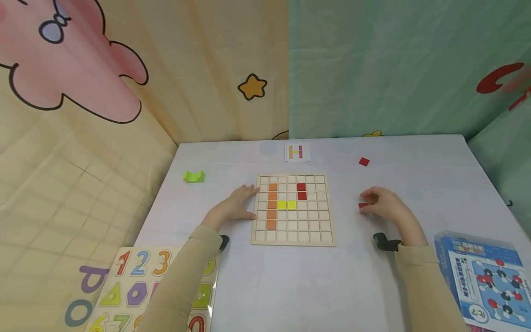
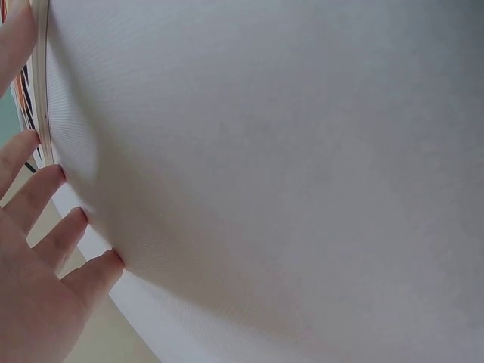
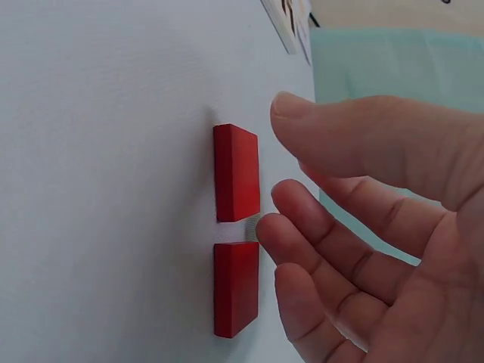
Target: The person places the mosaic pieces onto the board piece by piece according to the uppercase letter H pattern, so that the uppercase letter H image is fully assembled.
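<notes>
My left hand [image 1: 237, 203] has its fingers spread along the left edge of a wooden grid board [image 1: 294, 241], fingertips and thumb right at the rim. On the board stand a column of several orange tiles [image 1: 271, 204], two yellow tiles [image 1: 287, 204] and two red tiles [image 1: 301, 191]. To the right of the board, my right hand [image 1: 383, 203] hovers low, fingers loosely bent and thumb apart. Beside its fingertips, the right wrist view shows a red tile [image 3: 238, 174] and a second red tile [image 3: 237, 291] lying on the table; the hand hides one of them in the head view.
Another red tile [image 1: 364, 161] lies farther back. A small pattern card [image 1: 297, 152] sits behind the board, and a green notched block [image 1: 194, 176] to the left. A number-and-shape puzzle board [image 1: 120, 288] lies front left, a blue box [image 1: 485, 281] front right.
</notes>
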A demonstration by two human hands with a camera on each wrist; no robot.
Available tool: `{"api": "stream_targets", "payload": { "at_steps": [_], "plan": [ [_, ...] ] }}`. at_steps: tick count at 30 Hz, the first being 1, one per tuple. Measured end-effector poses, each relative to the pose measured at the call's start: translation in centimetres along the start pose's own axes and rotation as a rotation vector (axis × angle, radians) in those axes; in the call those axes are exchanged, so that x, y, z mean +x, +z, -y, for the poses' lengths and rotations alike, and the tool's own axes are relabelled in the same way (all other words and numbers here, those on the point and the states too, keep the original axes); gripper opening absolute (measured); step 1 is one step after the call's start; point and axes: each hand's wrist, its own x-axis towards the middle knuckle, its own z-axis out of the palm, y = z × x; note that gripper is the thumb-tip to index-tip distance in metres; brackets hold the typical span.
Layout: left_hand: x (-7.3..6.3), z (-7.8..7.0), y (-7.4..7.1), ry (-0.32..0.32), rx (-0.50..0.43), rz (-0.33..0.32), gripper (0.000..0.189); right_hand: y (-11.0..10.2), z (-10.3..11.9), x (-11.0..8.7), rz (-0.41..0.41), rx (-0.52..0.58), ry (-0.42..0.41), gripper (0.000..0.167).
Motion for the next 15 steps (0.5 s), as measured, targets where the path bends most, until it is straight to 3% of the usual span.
{"api": "stream_targets", "payload": {
  "at_steps": [15],
  "plan": [
    [0.01,-0.16,-0.11,-0.020,-0.003,0.004,0.093,0.74,0.14,0.37,0.020,-0.124,-0.027,0.035]
  ]
}}
